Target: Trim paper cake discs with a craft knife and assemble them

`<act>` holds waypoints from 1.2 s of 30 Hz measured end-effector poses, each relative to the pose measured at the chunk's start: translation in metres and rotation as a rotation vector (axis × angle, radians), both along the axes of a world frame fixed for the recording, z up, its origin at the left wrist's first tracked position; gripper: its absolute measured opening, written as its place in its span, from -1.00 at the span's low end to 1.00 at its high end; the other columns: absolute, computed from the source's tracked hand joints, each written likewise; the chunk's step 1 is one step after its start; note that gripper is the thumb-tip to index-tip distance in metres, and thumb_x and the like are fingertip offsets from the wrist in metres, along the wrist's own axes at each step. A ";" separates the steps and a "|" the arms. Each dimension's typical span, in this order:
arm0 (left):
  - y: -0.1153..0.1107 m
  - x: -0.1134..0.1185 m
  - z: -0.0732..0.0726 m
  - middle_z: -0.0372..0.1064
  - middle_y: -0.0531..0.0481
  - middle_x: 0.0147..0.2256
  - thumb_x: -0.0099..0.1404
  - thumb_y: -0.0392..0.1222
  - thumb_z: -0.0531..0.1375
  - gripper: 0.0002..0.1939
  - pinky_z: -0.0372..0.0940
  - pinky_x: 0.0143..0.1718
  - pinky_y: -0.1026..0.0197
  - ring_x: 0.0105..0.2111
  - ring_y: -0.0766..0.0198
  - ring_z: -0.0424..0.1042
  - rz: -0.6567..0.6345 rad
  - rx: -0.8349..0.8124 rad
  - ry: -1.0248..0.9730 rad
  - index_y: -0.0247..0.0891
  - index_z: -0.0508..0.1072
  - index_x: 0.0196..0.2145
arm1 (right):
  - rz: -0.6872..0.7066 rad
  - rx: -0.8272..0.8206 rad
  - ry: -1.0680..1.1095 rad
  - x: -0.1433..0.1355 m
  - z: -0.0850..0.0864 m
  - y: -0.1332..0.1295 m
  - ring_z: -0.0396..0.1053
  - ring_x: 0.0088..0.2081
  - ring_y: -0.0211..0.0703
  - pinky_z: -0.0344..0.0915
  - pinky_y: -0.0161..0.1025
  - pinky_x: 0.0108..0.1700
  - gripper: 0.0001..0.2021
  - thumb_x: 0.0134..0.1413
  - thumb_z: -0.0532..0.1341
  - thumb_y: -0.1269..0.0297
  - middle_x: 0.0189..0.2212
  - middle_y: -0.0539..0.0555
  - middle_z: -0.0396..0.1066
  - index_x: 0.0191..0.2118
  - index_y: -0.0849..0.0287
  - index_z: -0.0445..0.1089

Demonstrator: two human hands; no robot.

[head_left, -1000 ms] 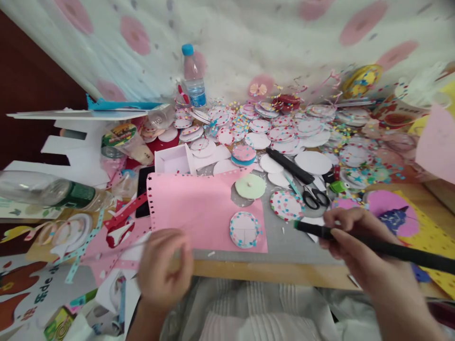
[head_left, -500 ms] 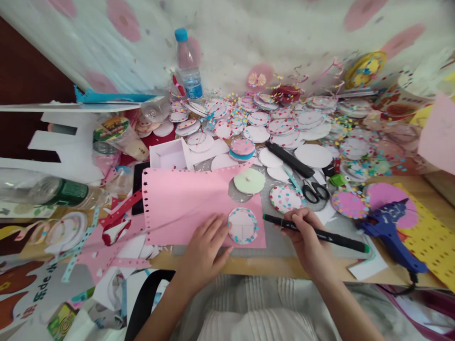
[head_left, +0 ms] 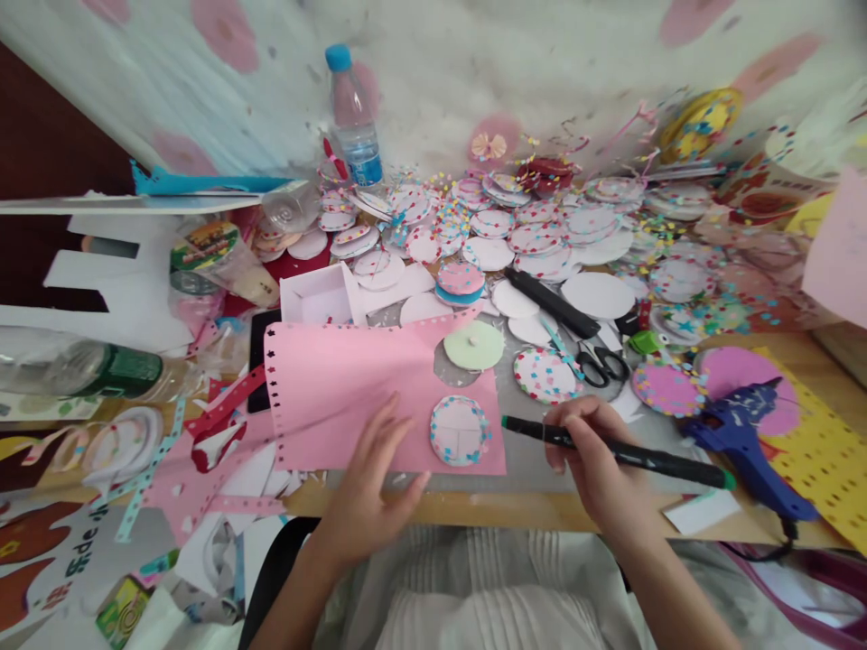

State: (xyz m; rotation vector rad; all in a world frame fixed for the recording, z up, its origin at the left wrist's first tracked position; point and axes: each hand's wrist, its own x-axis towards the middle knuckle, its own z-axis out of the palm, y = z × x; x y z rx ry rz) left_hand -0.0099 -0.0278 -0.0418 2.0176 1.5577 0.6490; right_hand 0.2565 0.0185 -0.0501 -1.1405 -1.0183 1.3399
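My right hand (head_left: 600, 460) grips a black marker pen (head_left: 657, 462) with green ends, held nearly level above the grey mat (head_left: 528, 465). Fingers apart, my left hand (head_left: 376, 478) is over the lower edge of a pink paper sheet (head_left: 339, 379) and holds nothing. To the right of that hand, a white paper disc (head_left: 461, 431) edged with blue and pink dots lies on the sheet, with lines crossing its face. A pale green disc (head_left: 473, 346) sits above it, and a dotted white disc (head_left: 547, 375) lies on the mat.
Many decorated paper discs (head_left: 538, 237) pile up at the back. Scissors (head_left: 601, 366) and a black tool (head_left: 552, 302) lie beyond the marker. On the right is a blue glue gun (head_left: 751, 442). A water bottle (head_left: 357, 122) stands behind a white open box (head_left: 321, 296).
My left hand has moved left, away from the dotted disc, with its fingers lifting. My right hand has shifted slightly right with the marker.
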 end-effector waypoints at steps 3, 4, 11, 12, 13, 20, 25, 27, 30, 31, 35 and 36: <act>0.005 -0.002 0.033 0.16 -0.24 0.19 0.33 -0.19 0.15 -0.50 0.21 0.18 -0.12 0.22 -0.02 0.19 -0.003 0.074 -0.119 -0.17 0.17 0.19 | 0.180 0.090 -0.002 -0.007 0.024 -0.005 0.29 -0.56 -0.32 0.24 -0.36 -0.54 -0.90 0.17 0.24 0.23 -0.42 -0.04 0.33 -0.30 0.09 0.31; 0.008 0.001 0.044 0.22 -0.24 0.15 0.33 -0.14 0.16 -0.48 0.25 0.14 -0.07 0.17 -0.01 0.24 -0.060 0.058 -0.138 -0.17 0.16 0.20 | 0.254 0.123 -0.005 -0.011 0.033 -0.005 0.31 -0.52 -0.29 0.27 -0.34 -0.51 -0.90 0.15 0.26 0.25 -0.41 -0.02 0.33 -0.28 0.08 0.32; 0.030 0.027 0.069 0.50 -0.04 -0.25 0.43 -0.17 0.06 -0.81 0.36 -0.15 0.26 -0.21 0.26 0.48 -0.291 0.049 -0.204 -0.24 0.38 -0.08 | 0.606 0.385 -0.179 -0.022 0.060 0.007 0.39 -0.21 -0.12 0.37 -0.22 -0.23 -0.68 0.05 0.29 0.43 -0.25 0.05 0.39 -0.08 -0.04 0.33; 0.031 0.028 0.068 0.50 -0.03 -0.27 0.43 -0.19 0.06 -0.83 0.36 -0.16 0.28 -0.23 0.27 0.48 -0.281 0.069 -0.210 -0.25 0.39 -0.10 | 0.630 0.388 -0.218 -0.020 0.059 0.009 0.39 -0.19 -0.12 0.38 -0.22 -0.22 -0.63 0.06 0.29 0.42 -0.18 0.07 0.39 -0.02 -0.04 0.32; 0.031 0.028 0.066 0.50 -0.03 -0.28 0.42 -0.20 0.07 -0.83 0.36 -0.17 0.29 -0.24 0.28 0.48 -0.277 0.089 -0.218 -0.26 0.41 -0.11 | 0.666 0.379 -0.262 -0.017 0.057 0.011 0.40 -0.18 -0.11 0.39 -0.21 -0.20 -0.57 0.06 0.29 0.40 -0.10 0.10 0.38 0.05 -0.04 0.29; 0.019 0.013 0.057 0.49 -0.01 -0.34 0.37 -0.25 0.14 -0.85 0.35 -0.27 0.32 -0.34 0.31 0.47 -0.211 0.149 -0.280 -0.24 0.43 -0.11 | 0.793 0.279 -0.536 0.019 0.041 0.008 0.37 -0.51 -0.20 0.26 -0.30 -0.47 -0.89 0.19 0.20 0.31 -0.53 0.01 0.40 -0.33 0.09 0.48; 0.011 -0.003 0.053 0.51 0.01 -0.29 0.33 -0.30 0.17 -0.83 0.39 -0.28 0.32 -0.33 0.30 0.49 0.003 0.162 -0.305 -0.19 0.43 -0.12 | 0.213 0.246 -0.797 0.078 0.050 -0.001 0.42 -0.48 -0.10 0.29 -0.22 -0.48 -0.86 0.06 0.31 0.11 -0.46 0.09 0.51 -0.34 0.01 0.55; 0.009 -0.004 0.051 0.51 0.02 -0.30 0.32 -0.31 0.17 -0.82 0.40 -0.31 0.32 -0.33 0.28 0.50 0.045 0.155 -0.330 -0.18 0.43 -0.11 | -0.103 0.119 -0.876 0.091 0.058 -0.008 0.36 -0.48 -0.10 0.25 -0.20 -0.50 -0.87 0.07 0.30 0.07 -0.47 0.08 0.48 -0.31 -0.04 0.52; 0.012 0.004 0.050 0.50 0.00 -0.32 0.33 -0.30 0.17 -0.82 0.39 -0.33 0.32 -0.36 0.30 0.49 -0.018 0.165 -0.373 -0.19 0.43 -0.10 | -0.130 0.077 -0.648 0.083 0.060 -0.020 0.30 -0.51 -0.12 0.20 -0.22 -0.55 -0.81 0.03 0.32 0.06 -0.51 0.04 0.39 -0.22 -0.08 0.44; 0.014 0.009 0.050 0.50 -0.01 -0.33 0.34 -0.28 0.17 -0.82 0.39 -0.32 0.31 -0.36 0.30 0.49 -0.070 0.168 -0.380 -0.19 0.44 -0.10 | -0.001 0.087 -0.513 0.073 0.057 -0.023 0.28 -0.54 -0.14 0.18 -0.24 -0.57 -0.74 0.01 0.33 0.05 -0.53 0.02 0.36 -0.17 -0.07 0.40; 0.024 0.030 0.048 0.52 -0.07 -0.28 0.35 -0.35 0.13 -0.77 0.40 -0.21 0.26 -0.26 0.25 0.49 -0.284 0.169 -0.318 -0.22 0.44 -0.07 | 0.544 0.007 -0.059 0.015 0.043 -0.024 0.18 -0.61 -0.28 0.05 -0.34 -0.63 -0.57 -0.01 0.34 -0.02 -0.52 -0.04 0.30 -0.07 0.01 0.27; 0.026 0.033 0.047 0.51 -0.08 -0.26 0.34 -0.39 0.11 -0.75 0.39 -0.18 0.24 -0.23 0.25 0.49 -0.309 0.172 -0.290 -0.22 0.43 -0.06 | 0.567 -0.005 0.025 0.001 0.041 -0.023 0.13 -0.62 -0.31 0.03 -0.36 -0.63 -0.65 0.06 0.29 -0.02 -0.53 -0.05 0.28 -0.15 0.04 0.27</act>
